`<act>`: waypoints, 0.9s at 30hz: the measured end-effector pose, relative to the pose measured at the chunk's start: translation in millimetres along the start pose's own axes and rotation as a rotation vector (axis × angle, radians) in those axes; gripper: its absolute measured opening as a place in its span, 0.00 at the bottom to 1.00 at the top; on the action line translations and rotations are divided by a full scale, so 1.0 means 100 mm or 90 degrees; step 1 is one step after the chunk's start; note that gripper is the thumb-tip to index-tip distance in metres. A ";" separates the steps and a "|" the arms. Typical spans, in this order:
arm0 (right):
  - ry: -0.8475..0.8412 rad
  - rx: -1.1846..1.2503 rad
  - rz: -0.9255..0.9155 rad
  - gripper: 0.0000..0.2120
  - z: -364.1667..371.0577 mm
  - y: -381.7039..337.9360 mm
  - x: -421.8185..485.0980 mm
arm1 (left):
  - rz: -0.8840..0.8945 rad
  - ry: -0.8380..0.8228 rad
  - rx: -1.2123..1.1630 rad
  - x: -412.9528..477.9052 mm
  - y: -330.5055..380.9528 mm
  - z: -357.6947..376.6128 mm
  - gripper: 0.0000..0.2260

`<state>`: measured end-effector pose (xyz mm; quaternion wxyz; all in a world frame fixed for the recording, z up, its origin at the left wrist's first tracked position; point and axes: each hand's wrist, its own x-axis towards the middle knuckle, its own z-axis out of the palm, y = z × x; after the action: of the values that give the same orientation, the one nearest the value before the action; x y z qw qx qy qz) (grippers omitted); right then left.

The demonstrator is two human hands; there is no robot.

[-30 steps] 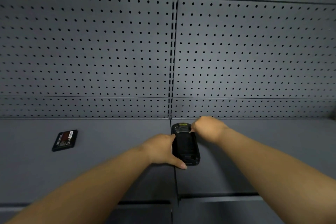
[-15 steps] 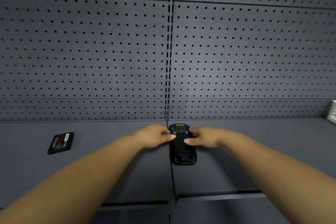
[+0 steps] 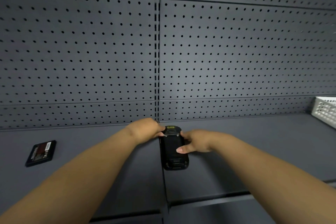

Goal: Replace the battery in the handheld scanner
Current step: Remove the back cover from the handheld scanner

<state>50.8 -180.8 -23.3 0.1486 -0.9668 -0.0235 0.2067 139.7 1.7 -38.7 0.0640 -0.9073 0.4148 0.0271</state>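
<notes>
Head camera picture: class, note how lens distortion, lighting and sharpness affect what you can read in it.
Head view: wide-angle bending curves the pegboard rows; soft light pools mid-panel, corners darker; the forearms look stretched; the scanner is fairly sharp, the loose battery label too blurred to read; the white basket is cut off.

Dark grey shelf (image 3: 91,151), black scanner (image 3: 174,152) lying flat mid-shelf, battery (image 3: 41,152) far left, white basket (image 3: 325,112) far right

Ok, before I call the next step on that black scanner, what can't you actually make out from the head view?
- Black handheld scanner: whether its back cover is latched; the left hand and right hand cover its upper sides.
- Flat black battery pack: label print too small.
- White perforated basket: cut off by right edge, contents unseen.
- Fingertips: hidden behind the scanner.
</notes>
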 end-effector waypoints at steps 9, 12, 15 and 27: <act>-0.008 -0.026 0.007 0.38 0.01 0.01 0.03 | 0.009 0.018 0.059 0.05 0.01 0.06 0.11; -0.008 -0.023 0.011 0.39 0.01 0.02 0.04 | 0.015 0.022 0.058 0.06 0.01 0.06 0.13; -0.009 -0.029 0.015 0.39 0.01 0.01 0.04 | 0.021 0.029 0.048 0.07 0.01 0.06 0.14; 0.001 -0.026 0.009 0.38 0.00 -0.02 0.02 | -0.048 0.104 -0.046 0.02 0.08 0.13 0.16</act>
<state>52.3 -179.1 -23.4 0.1278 -0.9699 -0.0208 0.2062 135.0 -2.9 -52.4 -0.0021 -0.9231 0.3831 -0.0342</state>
